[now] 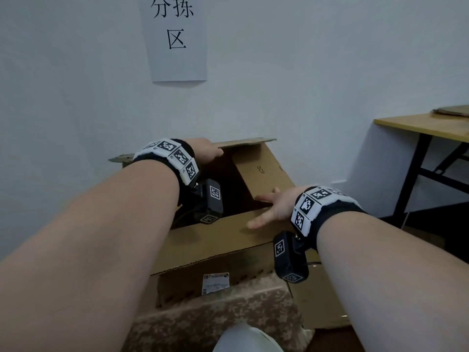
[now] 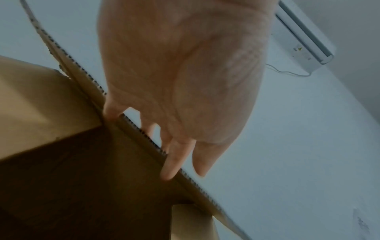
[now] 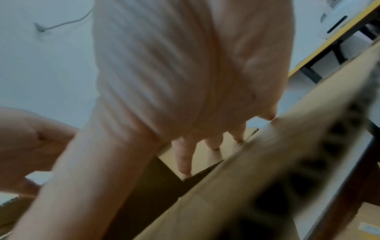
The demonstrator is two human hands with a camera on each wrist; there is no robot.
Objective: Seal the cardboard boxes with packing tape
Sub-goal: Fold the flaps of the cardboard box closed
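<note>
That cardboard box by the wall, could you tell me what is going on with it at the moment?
A person is folding the cardboard box shut. The left hand grips the far flap, fingers hooked over its edge. The right hand lies flat with straight fingers where the right side flap and the near flap meet. The top is still open in the middle, and no packing tape is in view.

A parcel sorting room: a paper sign (image 1: 176, 36) reading "分拣区" is hanging on the bare white wall (image 1: 317, 72). Open cardboard boxes (image 1: 228, 240) are standing below it, one carrying a shipping label (image 1: 215, 283), beside a wooden worktable (image 1: 426, 127).
</note>
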